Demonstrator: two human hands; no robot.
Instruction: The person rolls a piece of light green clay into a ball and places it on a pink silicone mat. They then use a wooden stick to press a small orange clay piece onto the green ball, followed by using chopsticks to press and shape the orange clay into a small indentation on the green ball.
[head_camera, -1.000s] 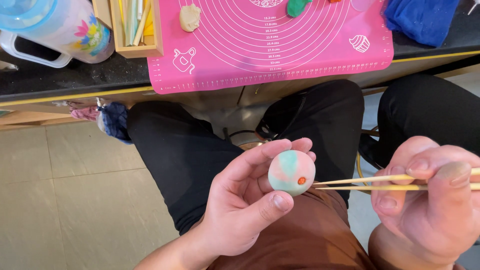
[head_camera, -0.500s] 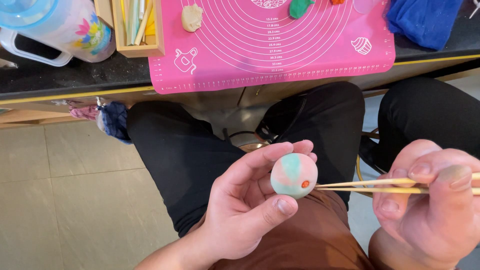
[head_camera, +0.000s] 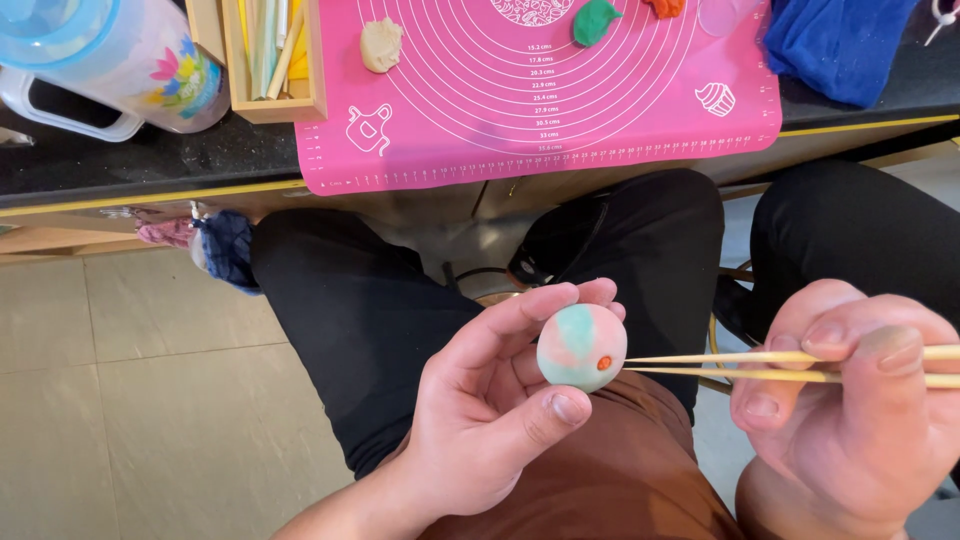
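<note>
The left hand (head_camera: 480, 420) is cupping a pastel clay ball (head_camera: 581, 347) between thumb and fingertips, while the right hand (head_camera: 850, 410) is pinching two wooden sticks (head_camera: 720, 365) whose tips are touching the ball.

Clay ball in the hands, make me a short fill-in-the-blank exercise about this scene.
1. The clay ball sits in the ____ hand.
2. The right hand holds two thin wooden ____ against the ball.
3. The small dot on the ball is ____.
4. The mat on the table is ____.

Missing words: left; sticks; orange; pink
</note>
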